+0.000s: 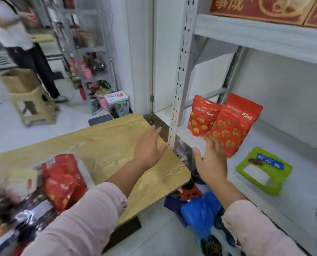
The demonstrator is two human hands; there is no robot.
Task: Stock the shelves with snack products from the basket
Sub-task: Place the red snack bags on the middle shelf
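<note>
Hands open and empty: left hand (148,147) over the wooden table (102,141), right hand (211,160) at the shelf (292,145) edge. Two red pouches (235,126) stand upright just beyond its fingers. A green pack (262,170) lies flat nearby, and more snacks (61,182) are heaped on the table.

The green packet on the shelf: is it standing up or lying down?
Lying down. The green packet rests flat on the shelf, its front facing up, unlike the two red pouches standing nearby.

Two red pouches (233,126) stand on the shelf (301,154) just beside its perforated post (179,80); a green pouch (262,172) lies flat farther from that post. Snack bags (61,180) lie heaped on the wooden table (107,141).
</note>
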